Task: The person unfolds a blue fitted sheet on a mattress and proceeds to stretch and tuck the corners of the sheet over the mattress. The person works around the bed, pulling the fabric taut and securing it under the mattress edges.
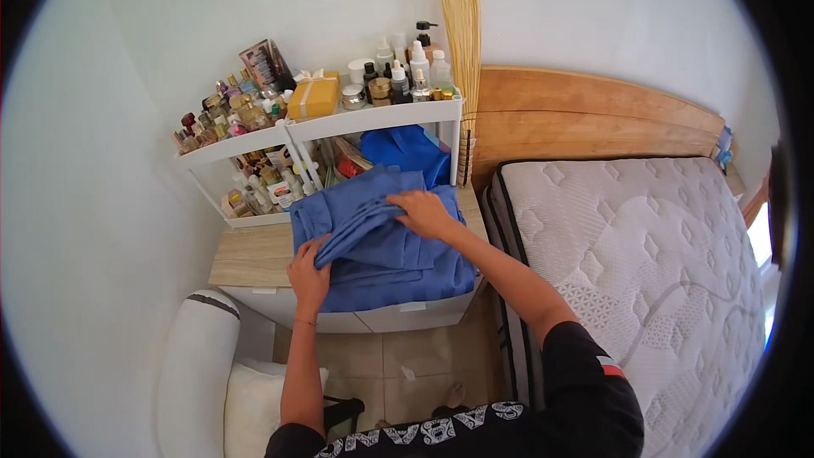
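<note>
A blue cloth [381,263], folded in several layers, lies on the wood-topped dresser [246,256] and hangs a little over its front edge. My left hand [309,273] pinches the near left end of a gathered fold. Farther up and to the right, my right hand [421,213] grips the other end of that same fold. Between the two hands the fold is raised in a slanting ridge above the flatter layers. Some of the fingertips are hidden in the cloth.
Behind the cloth, white shelves [373,116] hold many bottles, a yellow gift box [314,97] and a bright blue bag-like thing [405,153]. A bare mattress [627,254] with a wooden headboard [585,114] stands right. A white chair [199,365] is at left; a broom [458,25] leans behind.
</note>
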{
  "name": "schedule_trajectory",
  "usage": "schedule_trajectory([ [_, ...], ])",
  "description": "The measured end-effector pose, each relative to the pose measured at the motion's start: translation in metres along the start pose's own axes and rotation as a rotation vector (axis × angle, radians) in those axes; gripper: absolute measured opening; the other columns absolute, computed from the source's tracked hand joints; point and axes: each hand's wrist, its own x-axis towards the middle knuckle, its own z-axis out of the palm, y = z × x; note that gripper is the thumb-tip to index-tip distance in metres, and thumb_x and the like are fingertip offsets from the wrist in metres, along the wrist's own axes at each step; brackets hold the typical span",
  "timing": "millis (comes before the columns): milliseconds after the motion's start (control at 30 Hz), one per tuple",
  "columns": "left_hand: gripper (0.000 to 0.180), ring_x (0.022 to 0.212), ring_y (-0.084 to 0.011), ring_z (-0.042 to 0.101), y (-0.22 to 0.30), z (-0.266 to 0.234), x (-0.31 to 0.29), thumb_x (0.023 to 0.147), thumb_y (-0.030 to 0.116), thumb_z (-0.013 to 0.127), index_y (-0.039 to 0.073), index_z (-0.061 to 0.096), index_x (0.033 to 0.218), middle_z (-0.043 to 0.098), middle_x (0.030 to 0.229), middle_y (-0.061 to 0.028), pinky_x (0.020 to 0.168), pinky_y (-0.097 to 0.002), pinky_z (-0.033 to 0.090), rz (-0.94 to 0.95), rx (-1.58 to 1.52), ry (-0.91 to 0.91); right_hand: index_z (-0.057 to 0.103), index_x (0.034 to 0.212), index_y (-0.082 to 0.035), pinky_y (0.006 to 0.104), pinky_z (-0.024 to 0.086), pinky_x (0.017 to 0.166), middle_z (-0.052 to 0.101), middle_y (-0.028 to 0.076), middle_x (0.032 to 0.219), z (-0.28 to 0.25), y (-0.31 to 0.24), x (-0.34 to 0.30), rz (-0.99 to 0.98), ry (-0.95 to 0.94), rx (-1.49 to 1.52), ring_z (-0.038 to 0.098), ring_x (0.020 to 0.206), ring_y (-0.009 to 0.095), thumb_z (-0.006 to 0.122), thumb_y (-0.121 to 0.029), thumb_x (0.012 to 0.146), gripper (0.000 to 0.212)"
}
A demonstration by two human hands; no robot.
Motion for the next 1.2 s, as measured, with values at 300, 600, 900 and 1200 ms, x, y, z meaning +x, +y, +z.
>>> schedule_trajectory([
  [300,0.038,0.096,-0.0301,0.061,-0.006,-0.072,0.034,0.078,0.011,0.067,0.021,0.067,0.116,0.064,0.099,-0.0076,0.08,-0.0404,0.046,0.157,-0.094,-0.078,0.022,0.152,-0.023,0.0686,0.006,0.107,0.038,0.027,0.143,0.017,-0.102,-0.023,-0.216,0.215,-0.275,0.027,0.137,0.048,0.071,-0.067,0.065,0.11],
  [600,0.047,0.111,-0.0255,0.056,-0.052,-0.087,-0.011,0.085,0.015,0.067,0.016,0.057,0.13,0.056,0.119,-0.0125,0.093,-0.0341,0.047,0.135,-0.494,-0.154,0.037,0.145,-0.021,0.0615,0.035,0.101,0.049,0.022,0.136,0.129,-0.044,-0.013,-0.06,0.228,-0.372,0.044,0.128,0.042,0.074,-0.042,0.077,0.08],
  [900,0.061,0.114,-0.0328,0.055,-0.074,-0.109,-0.11,0.097,0.054,0.044,0.017,0.038,0.145,0.051,0.129,-0.0194,0.098,-0.0443,0.047,-0.643,-1.367,-0.338,0.067,0.106,-0.002,0.0412,0.049,0.079,0.068,0.022,0.093,-0.004,-0.129,0.001,-0.005,0.265,0.19,0.065,0.087,0.04,0.071,-0.036,0.083,0.042],
  [1200,0.098,0.129,-0.0439,0.043,-0.052,-0.27,-0.153,0.082,0.08,0.039,0.013,0.021,0.151,0.04,0.142,-0.0249,0.103,-0.0599,0.038,-0.501,-2.071,-0.018,0.065,0.111,-0.005,0.0356,0.048,0.083,0.068,0.015,0.101,0.02,-0.333,-0.007,-0.424,-0.133,0.097,0.064,0.09,0.032,0.07,-0.022,0.08,0.036],
])
